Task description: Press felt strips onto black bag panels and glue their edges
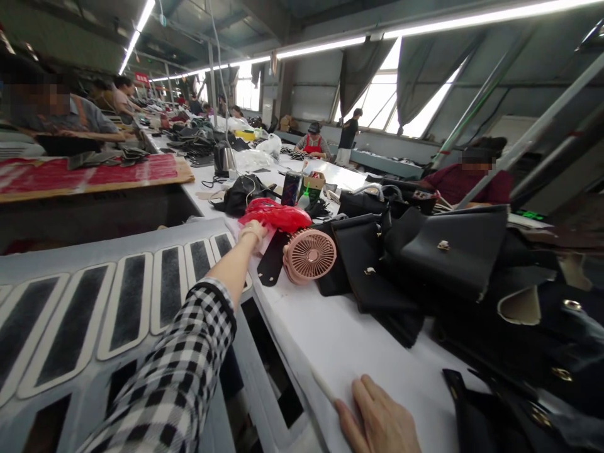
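Observation:
My left hand [255, 231], at the end of a checked sleeve, reaches forward to a red plastic bag [283, 217]. Its fingers look closed on the near left edge of the bag, though the tips are partly hidden. Right beside the bag stands a pink round fan [312, 255], with a black strap piece [271, 261] at its left. At the bottom, my right hand [380, 415] rests near the edge of the white table [330, 327], fingers curled. A thin pale stick [323, 384] sticks out at its thumb tip and appears held; the palm is hidden.
On the left lies a grey board with several black panels framed in off-white [125, 305]. Black leather bags [443, 251] pile up on the right. A phone [291, 189], a green-tipped bottle [304, 199] and a kettle [221, 158] stand farther back. Other people sit around the tables.

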Demonstrator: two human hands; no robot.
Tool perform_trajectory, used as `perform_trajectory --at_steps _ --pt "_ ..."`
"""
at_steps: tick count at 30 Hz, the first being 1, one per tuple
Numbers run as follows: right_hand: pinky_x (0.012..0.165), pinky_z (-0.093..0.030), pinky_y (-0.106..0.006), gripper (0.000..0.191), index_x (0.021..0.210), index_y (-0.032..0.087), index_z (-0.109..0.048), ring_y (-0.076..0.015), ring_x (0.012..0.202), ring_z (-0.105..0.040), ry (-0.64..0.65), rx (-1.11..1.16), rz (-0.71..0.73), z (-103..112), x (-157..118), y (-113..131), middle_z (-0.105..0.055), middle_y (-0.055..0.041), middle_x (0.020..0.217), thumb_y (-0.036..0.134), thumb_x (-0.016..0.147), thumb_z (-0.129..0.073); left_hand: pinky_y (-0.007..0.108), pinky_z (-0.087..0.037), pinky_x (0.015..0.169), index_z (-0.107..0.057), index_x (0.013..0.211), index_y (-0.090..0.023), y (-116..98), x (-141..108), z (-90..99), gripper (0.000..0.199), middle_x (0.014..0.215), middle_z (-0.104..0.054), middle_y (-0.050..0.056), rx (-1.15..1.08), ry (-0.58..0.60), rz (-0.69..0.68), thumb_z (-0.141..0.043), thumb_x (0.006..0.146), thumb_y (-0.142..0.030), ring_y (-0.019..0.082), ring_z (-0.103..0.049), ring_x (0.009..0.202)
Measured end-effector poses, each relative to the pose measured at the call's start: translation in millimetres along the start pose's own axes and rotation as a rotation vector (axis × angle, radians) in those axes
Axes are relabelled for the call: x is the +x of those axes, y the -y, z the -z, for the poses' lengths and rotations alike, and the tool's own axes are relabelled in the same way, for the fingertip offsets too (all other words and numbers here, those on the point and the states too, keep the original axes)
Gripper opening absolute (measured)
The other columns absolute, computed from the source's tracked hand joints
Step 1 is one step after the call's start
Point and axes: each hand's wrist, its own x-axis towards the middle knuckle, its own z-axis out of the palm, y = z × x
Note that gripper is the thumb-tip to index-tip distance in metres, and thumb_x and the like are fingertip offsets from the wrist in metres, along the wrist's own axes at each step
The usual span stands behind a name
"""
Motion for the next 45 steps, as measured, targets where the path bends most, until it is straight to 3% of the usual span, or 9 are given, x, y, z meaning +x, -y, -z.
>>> perform_trajectory --at_steps 8,15,20,24,31,35,38,42,45 --pt "0.050 -0.041 -0.028 0.025 0.073 0.024 -0.049 -0.0169 0.054 -0.062 -0.062 0.050 -0.001 1 3 -3 -0.058 0.0006 0.066 0.041 0.092 -0.046 0.044 -0.051 0.087 -0.061 0.108 -0.014 -20 -43 66.1 0.026 0.114 -0.061 0.008 -0.125 -0.030 0.106 -0.061 0.088 -0.032 0.023 -0.060 0.102" --pt "0.065 -0.042 -0.032 0.042 0.078 0.022 -0.059 -0.0237 0.075 -0.065 0.268 0.353 -0.244 10 8 -2 -0.065 -0.0072 0.083 0.049 0.094 -0.031 0.028 -0.053 0.066 -0.059 0.103 -0.013 -30 -174 93.3 0.021 0.088 -0.068 0.003 -0.561 0.194 -0.043 -0.062 0.087 -0.027 0.015 -0.065 0.074" --pt "0.074 -0.041 -0.038 0.039 0.068 0.020 -0.056 -0.0275 0.079 -0.063 0.271 0.555 -0.428 33 13 1 -0.065 -0.0132 0.082 0.044 0.087 -0.032 0.024 -0.048 0.058 -0.057 0.104 -0.016 -53 -289 76.4 0.045 0.083 -0.068 0.003 -0.814 0.237 -0.153 -0.068 0.074 -0.048 0.018 -0.065 0.071" --pt "0.069 -0.042 -0.033 0.037 0.063 0.022 -0.047 -0.0223 0.070 -0.059 0.174 0.673 -0.493 65 3 3 -0.063 -0.0094 0.072 0.042 0.088 -0.028 0.027 -0.051 0.068 -0.056 0.098 -0.017 -68 -357 51.6 0.041 0.086 -0.067 0.003 -0.989 0.322 -0.188 -0.067 0.076 -0.050 0.018 -0.063 0.075" --pt "0.057 -0.039 -0.025 0.045 0.072 0.020 -0.053 -0.0153 0.061 -0.047 -0.195 0.900 -0.612 165 -44 13 -0.050 -0.0001 0.065 0.056 0.093 -0.036 0.026 -0.049 0.072 -0.061 0.091 -0.017 -94 -427 6.4 0.031 0.083 -0.063 0.002 -1.097 0.312 -0.182 -0.067 0.080 -0.046 0.017 -0.058 0.077" --pt "0.058 -0.039 -0.023 0.033 0.071 0.020 -0.055 -0.0136 0.061 -0.049 -0.302 0.983 -0.436 208 -58 30 -0.049 0.0009 0.066 0.045 0.092 -0.049 0.027 -0.049 0.070 -0.060 0.090 -0.017 -114 -452 -10.5 0.036 0.080 -0.064 0.002 -1.140 0.313 -0.135 -0.068 0.077 -0.050 0.018 -0.059 0.076" --pt "0.060 -0.041 -0.023 0.028 0.078 0.019 -0.059 -0.0140 0.062 -0.053 -0.245 1.010 -0.348 214 -58 42 -0.056 -0.0008 0.068 0.041 0.092 -0.048 0.027 -0.049 0.071 -0.060 0.087 -0.017 -124 -468 -22.2 0.036 0.080 -0.065 0.003 -1.086 0.282 -0.154 -0.066 0.078 -0.051 0.019 -0.059 0.078" --pt "0.052 -0.035 -0.025 0.033 0.071 0.019 -0.058 -0.0142 0.055 -0.050 0.024 1.046 -0.497 199 -51 56 -0.057 -0.0004 0.059 0.047 0.086 -0.053 0.027 -0.046 0.065 -0.059 0.077 -0.019 -128 -488 -43.1 0.036 0.070 -0.065 0.003 -0.819 0.137 -0.238 -0.053 0.084 -0.054 0.020 -0.061 0.068" --pt "0.052 -0.033 -0.026 0.038 0.060 0.019 -0.049 -0.0133 0.052 -0.047 0.031 1.051 -0.576 184 -48 62 -0.050 0.0009 0.054 0.049 0.083 -0.054 0.030 -0.044 0.067 -0.061 0.088 -0.022 -126 -495 -58.3 0.032 0.074 -0.069 0.006 -0.728 0.114 -0.291 -0.045 0.088 -0.050 0.024 -0.066 0.072"
